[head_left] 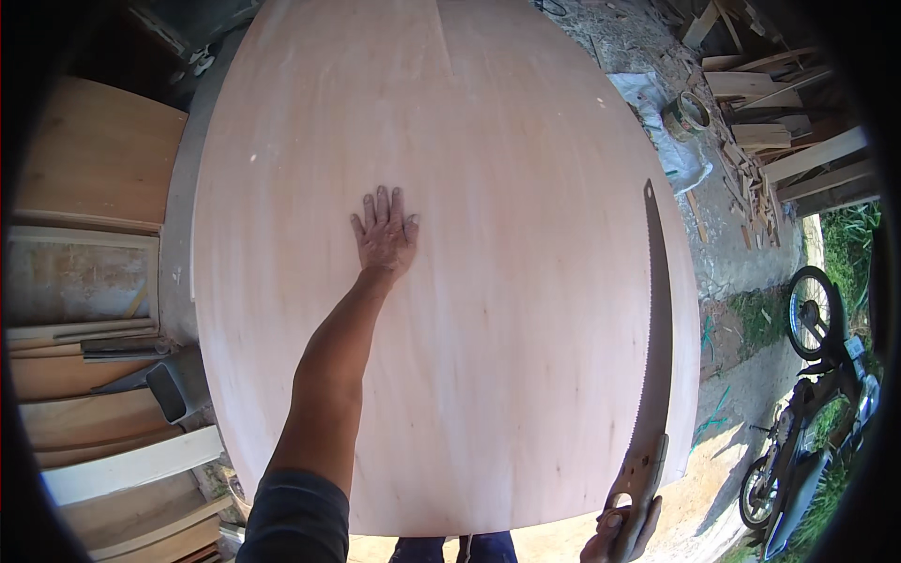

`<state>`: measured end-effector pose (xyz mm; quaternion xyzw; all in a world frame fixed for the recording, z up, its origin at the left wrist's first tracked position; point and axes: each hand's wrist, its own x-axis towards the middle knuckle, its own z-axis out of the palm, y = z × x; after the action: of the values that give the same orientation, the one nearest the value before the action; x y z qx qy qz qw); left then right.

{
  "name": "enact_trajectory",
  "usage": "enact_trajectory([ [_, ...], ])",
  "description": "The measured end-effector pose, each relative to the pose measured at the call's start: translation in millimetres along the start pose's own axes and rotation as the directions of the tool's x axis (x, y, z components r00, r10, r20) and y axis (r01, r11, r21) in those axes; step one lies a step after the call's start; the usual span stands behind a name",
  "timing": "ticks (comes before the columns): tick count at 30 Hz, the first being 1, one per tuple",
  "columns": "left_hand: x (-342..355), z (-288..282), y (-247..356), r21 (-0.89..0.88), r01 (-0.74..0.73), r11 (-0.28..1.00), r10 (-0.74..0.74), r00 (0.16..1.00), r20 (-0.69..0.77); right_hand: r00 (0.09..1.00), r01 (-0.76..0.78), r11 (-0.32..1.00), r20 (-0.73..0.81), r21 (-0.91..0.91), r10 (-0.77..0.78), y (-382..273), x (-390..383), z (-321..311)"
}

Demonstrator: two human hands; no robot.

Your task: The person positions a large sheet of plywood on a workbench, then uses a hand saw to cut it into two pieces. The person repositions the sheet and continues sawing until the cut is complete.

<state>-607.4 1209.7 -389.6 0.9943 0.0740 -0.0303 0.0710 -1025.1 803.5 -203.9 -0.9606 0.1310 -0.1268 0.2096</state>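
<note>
A large pale plywood sheet (507, 310) fills the middle of the view. My left hand (385, 239) lies flat on it with the fingers spread, holding nothing. At the lower right my right hand (601, 544) grips the handle of a handsaw (659, 328). The saw's long blade points away from me along the sheet's right side, its toothed edge facing left. A thin straight line runs in from the sheet's far edge, near the middle. Whether the blade touches the sheet I cannot tell.
Wooden panels (99, 150) and boards lean on the left. To the right, a bucket (686, 114) stands by a white sack (648, 98), near wood scraps (746, 192) on the ground. Stacked lumber (760, 89) is at the far right, and a motorcycle (817, 394) stands nearer.
</note>
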Motion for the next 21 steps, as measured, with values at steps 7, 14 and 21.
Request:
enact_trajectory([
  [7,-259.4,0.8,45.9,-0.203,-0.293,0.934,0.353,0.845,0.403,0.832,-0.518,0.738,0.056,0.433,0.552,3.3,-42.7,-87.6],
  [14,-583.8,51.3,3.1,-0.624,0.196,0.756,0.502,0.438,0.746,0.708,-0.292,0.483,-0.153,0.825,0.690,-70.8,-89.3,-167.8],
  [21,-693.2,-12.5,-4.4,-0.479,0.783,0.397,0.159,0.456,0.876,0.610,-0.220,0.456,-0.243,0.862,0.754,-33.0,-167.3,-251.6],
])
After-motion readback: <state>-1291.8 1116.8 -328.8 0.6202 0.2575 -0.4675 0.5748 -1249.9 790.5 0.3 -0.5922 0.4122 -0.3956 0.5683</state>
